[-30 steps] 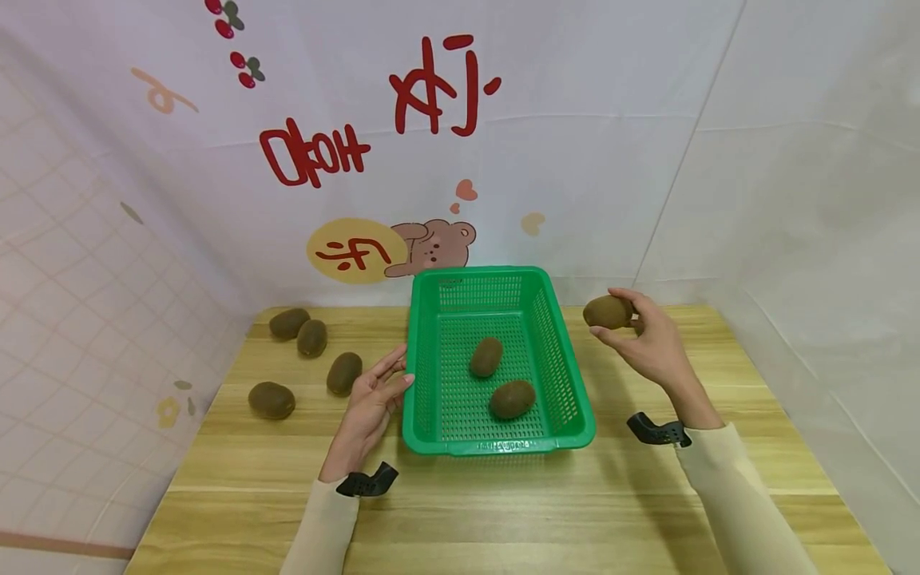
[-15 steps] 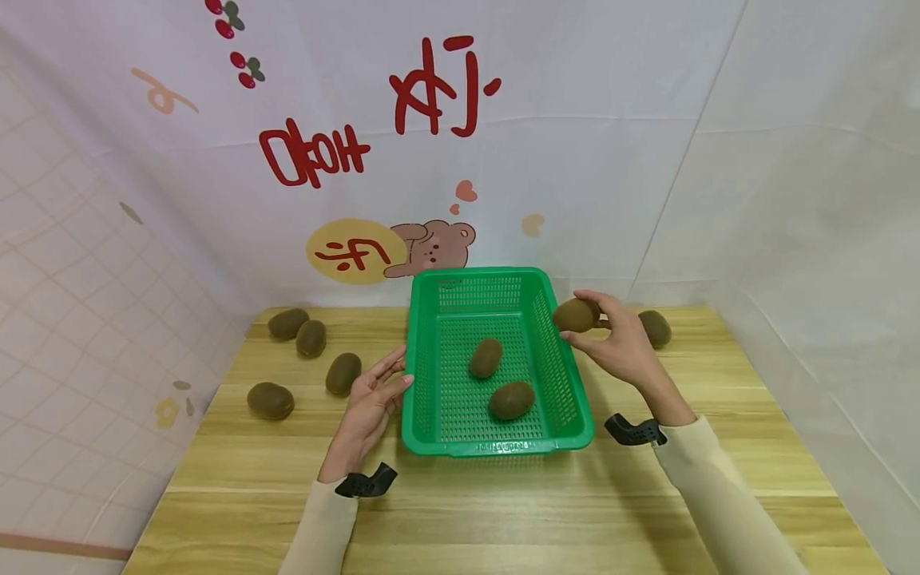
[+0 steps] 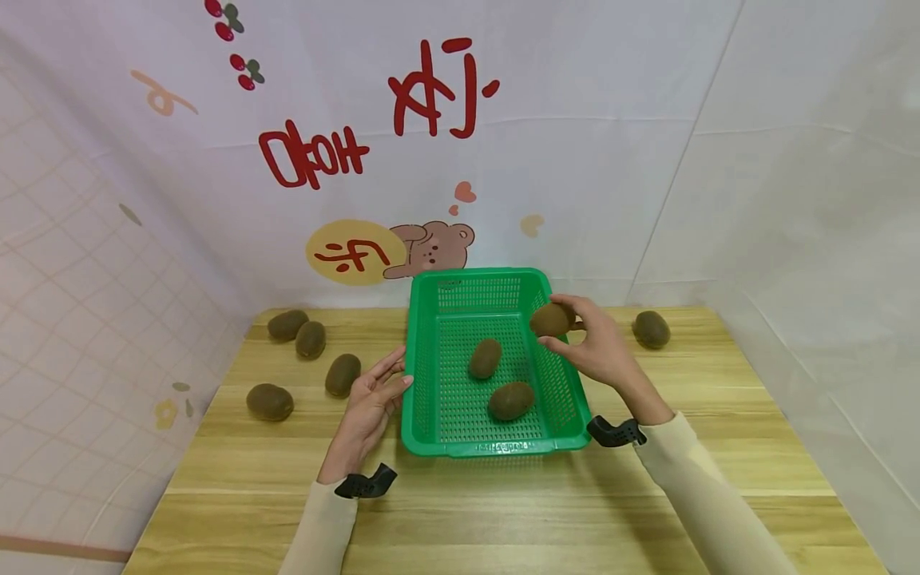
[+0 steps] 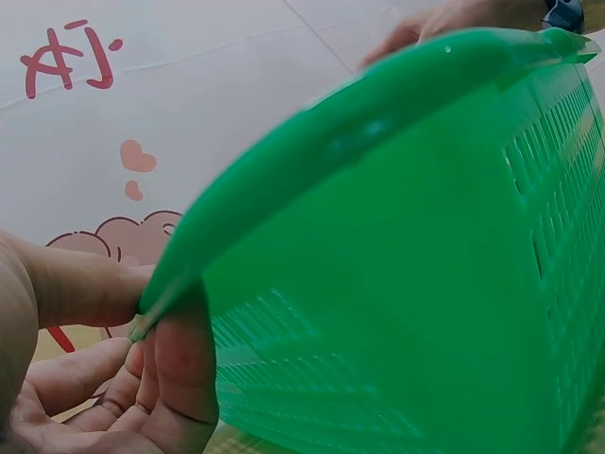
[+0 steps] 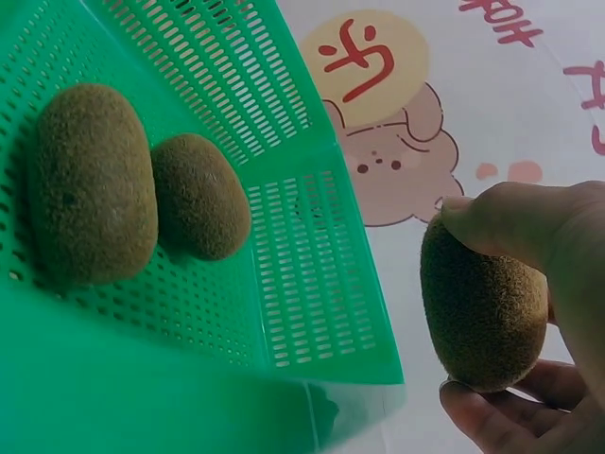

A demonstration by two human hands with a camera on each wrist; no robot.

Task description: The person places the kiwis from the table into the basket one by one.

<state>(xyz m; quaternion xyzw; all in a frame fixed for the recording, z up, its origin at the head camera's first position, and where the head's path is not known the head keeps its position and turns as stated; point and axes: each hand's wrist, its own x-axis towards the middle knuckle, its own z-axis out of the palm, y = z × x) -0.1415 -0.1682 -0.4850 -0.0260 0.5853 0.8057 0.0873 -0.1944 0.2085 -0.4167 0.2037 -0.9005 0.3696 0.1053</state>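
A green plastic basket with perforated walls stands mid-table, and two brown kiwis lie on its floor. My left hand pinches the basket's left rim between thumb and fingers, as the left wrist view also shows at close range. Over the basket's right wall, my right hand holds another kiwi between thumb and fingertips. In the right wrist view that held kiwi appears apart from the basket's rim, and the two kiwis inside sit close together.
Several kiwis lie on the wooden table to the left of the basket. One more kiwi lies at the back right. A white printed cloth hangs behind the table and along its sides.
My right hand has carried its kiwi leftward from beside the basket to above its right wall, uncovering the kiwi at the back right. The left hand and basket stay in place.
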